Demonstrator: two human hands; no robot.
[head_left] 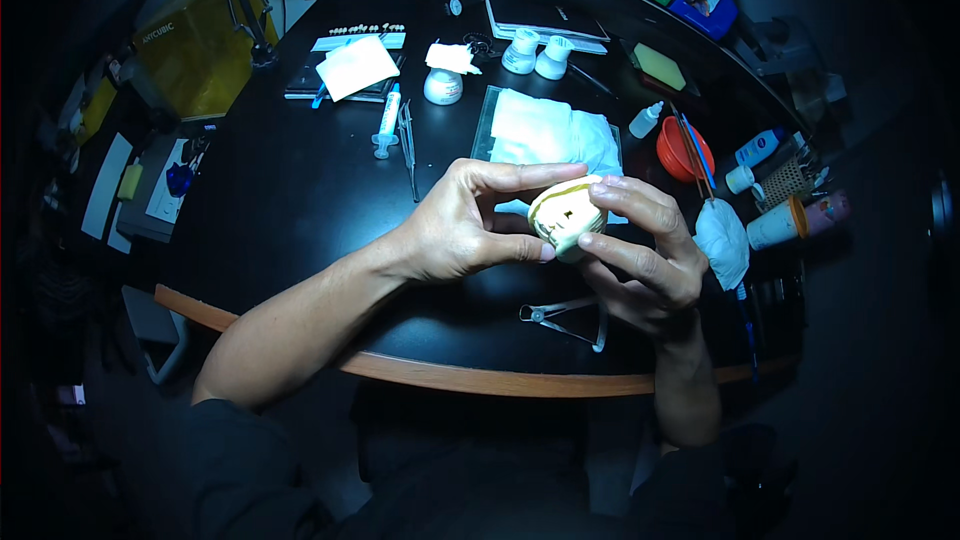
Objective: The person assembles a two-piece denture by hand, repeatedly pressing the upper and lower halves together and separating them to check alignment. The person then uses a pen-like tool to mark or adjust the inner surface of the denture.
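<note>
Dark surface [300,190] lies beneath, calipers [538,316] near; your left hand [455,225] and right hand [655,260] hold the cast [560,224] between fingers [640,202] from opposite sides, probably to keep it steady.

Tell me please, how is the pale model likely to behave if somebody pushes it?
The model is probably stiff: it shows no sag between the left hand and the right hand. Its rounded outline suggests it may rock when pushed. Its plaster-like look hints that it could chip.
</note>
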